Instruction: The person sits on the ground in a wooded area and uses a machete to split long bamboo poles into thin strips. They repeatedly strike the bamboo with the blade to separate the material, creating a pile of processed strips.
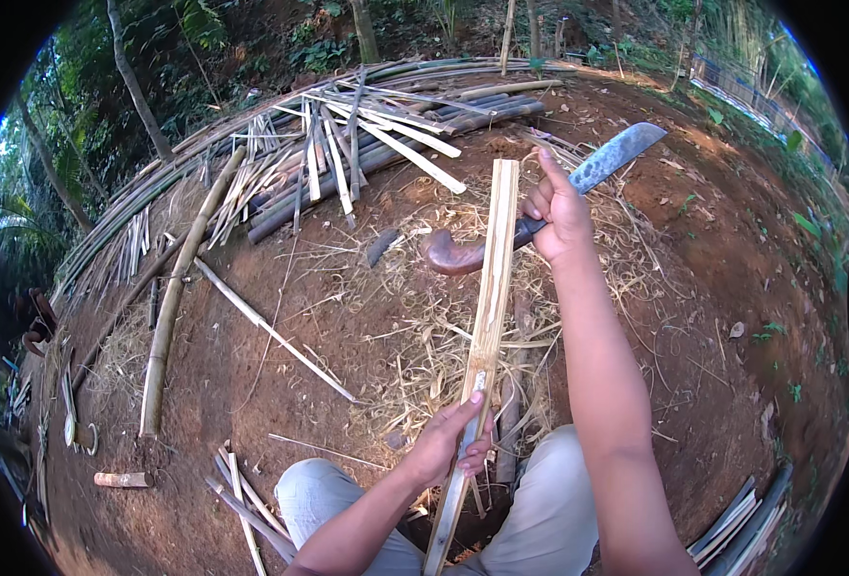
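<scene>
The lower end of the pale split bamboo slat (490, 307) runs out at the bottom edge, so where it rests cannot be seen, and a lengthwise line on its face leaves it hard to tell whether it is 1 piece or 2 laid together. The slat stands in front of the person, between the 2 knees of the light trousers (547, 494), its long axis running steeply up and away, with the squared upper end pointing ahead and leaning slightly right. The left hand (444, 442) is clamped around its lower part, thumb across the face; the palm is hidden. The right hand (557, 216) is closed on the grip of a large knife (619, 157) and covers where blade meets handle, the index finger sticking up. The blade points up and to the right; the dark curved handle (455, 255) passes behind the slat, which hides a short stretch of it. A thick round stick (512, 422) on the ground is partly covered by the slat and shavings (424, 360). Farther off lies a bamboo pile (386, 134), its pieces overlapping too much to count; at lower right, a bundle of strips (743, 526) is partly lost in the dark rim.
</scene>
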